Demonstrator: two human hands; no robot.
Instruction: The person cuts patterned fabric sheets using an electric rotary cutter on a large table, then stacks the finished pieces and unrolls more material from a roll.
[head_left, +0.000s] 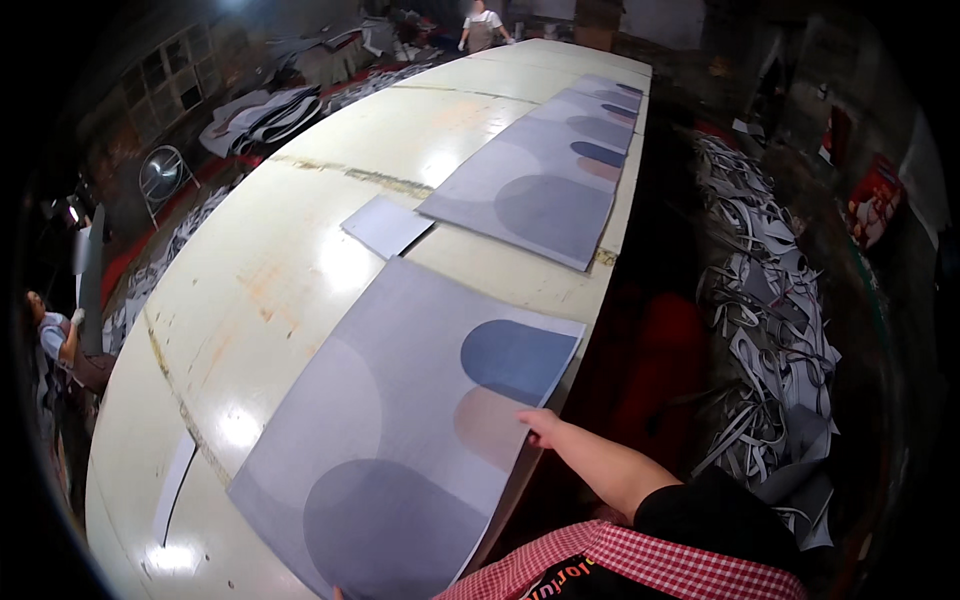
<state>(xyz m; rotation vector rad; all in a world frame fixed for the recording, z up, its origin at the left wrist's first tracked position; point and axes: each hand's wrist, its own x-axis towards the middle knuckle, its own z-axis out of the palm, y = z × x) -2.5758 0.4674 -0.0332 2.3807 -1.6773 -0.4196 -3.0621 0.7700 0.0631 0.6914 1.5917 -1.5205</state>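
Observation:
A large grey mat [420,420] with rounded blue, pink and darker grey shapes lies flat on the long pale table [240,330]. My right hand [541,427] is closed on the mat's right edge, beside the pink shape. Of my left hand [337,593], only a fingertip shows at the bottom rim of the picture, by the mat's near edge; its other fingers are out of sight. Farther up the table lies a long patterned grey sheet [540,170] with similar shapes. A small plain light-grey piece [388,226] rests between the two.
A narrow white strip [175,488] lies on the table's left. Heaps of grey offcut strips [770,340] cover the floor to the right. One person [484,28] stands at the far end, another [68,340] at the left holding a dark sheet. A round fan [163,174] stands beyond the table.

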